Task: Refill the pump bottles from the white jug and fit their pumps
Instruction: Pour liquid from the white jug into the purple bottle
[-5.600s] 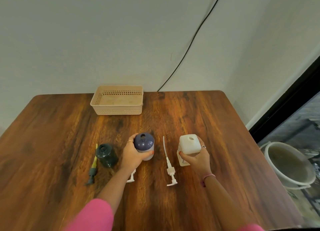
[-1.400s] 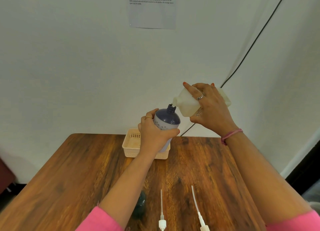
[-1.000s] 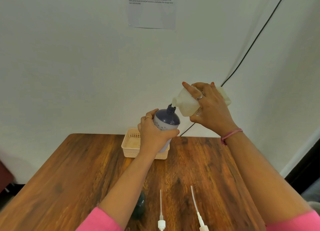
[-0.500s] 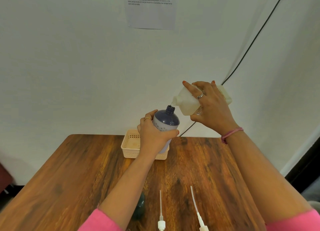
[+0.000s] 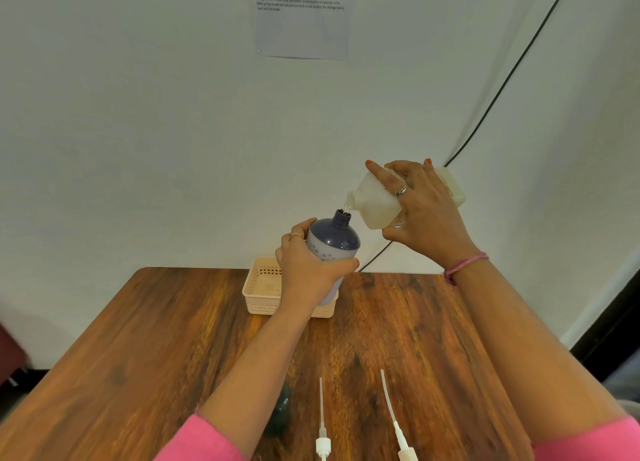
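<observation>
- The white jug (image 5: pixel 377 201) is held above the table, tipped so its long axis runs nearly level and its spout points left and slightly down, just over the open neck of the purple bottle (image 5: pixel 332 242).
- The right hand (image 5: pixel 426 211) wraps its fingers round the jug.
- The left hand (image 5: pixel 304 270) grips the purple bottle, whose neck leans up and right.
- Two white pumps (image 5: pixel 322 422) (image 5: pixel 394 415) lie on the wooden table (image 5: pixel 138 339), tubes pointing away.
- A beige basket (image 5: pixel 259 291) sits behind the left hand.
- A dark bottle (image 5: pixel 282 408) shows beside the left forearm.
</observation>
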{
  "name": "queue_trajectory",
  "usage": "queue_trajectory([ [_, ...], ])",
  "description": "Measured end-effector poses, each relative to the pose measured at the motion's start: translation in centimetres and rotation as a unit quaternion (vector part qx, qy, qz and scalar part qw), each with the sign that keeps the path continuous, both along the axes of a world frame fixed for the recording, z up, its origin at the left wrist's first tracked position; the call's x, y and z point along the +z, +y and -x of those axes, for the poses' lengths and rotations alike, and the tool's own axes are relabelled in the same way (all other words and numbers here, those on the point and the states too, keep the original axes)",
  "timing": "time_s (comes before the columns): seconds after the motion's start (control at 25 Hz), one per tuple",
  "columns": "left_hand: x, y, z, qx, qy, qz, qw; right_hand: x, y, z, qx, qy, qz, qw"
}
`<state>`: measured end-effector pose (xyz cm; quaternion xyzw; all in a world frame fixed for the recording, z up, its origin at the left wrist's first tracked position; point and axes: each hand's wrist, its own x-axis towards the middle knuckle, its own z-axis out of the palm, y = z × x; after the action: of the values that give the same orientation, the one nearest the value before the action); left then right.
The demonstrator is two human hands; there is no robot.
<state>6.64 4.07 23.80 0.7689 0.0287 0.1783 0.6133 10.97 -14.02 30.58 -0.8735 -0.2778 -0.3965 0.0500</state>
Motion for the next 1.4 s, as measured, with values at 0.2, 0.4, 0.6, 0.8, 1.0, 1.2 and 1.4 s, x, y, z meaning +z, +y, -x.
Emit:
queue_trajectory([
  [0.2, 0.01, -0.01, 0.24, 0.003, -0.001, -0.005, 1.0, 0.0, 0.04, 0.11, -0.001, 0.002, 0.003, 1.0],
  [0.4, 0.06, 0.02, 0.4, 0.006, -0.002, -0.002, 1.0, -0.04, 0.02, 0.12, 0.001, 0.003, 0.007, 1.0],
  [0.6, 0.0, 0.01, 0.47, 0.005, -0.001, -0.004, 1.0, -0.18, 0.1, 0.15, 0.0, -0.002, 0.01, 1.0],
  [0.8, -0.17, -0.06, 0.54, 0.004, 0.006, 0.002, 1.0, -0.22, 0.09, 0.19, -0.003, 0.002, 0.013, 1.0],
  [1.0, -0.34, -0.12, 0.37, 0.001, 0.005, 0.002, 1.0, -0.32, 0.04, 0.07, -0.001, -0.003, 0.016, 1.0],
  [1.2, -0.63, -0.22, 0.07, 0.003, 0.004, -0.005, 1.0, -0.45, -0.09, -0.05, -0.002, -0.006, 0.022, 1.0],
  [1.4, -0.72, -0.4, -0.08, 0.004, 0.007, -0.007, 1.0, -0.5, -0.29, -0.1, -0.007, -0.012, 0.027, 1.0],
])
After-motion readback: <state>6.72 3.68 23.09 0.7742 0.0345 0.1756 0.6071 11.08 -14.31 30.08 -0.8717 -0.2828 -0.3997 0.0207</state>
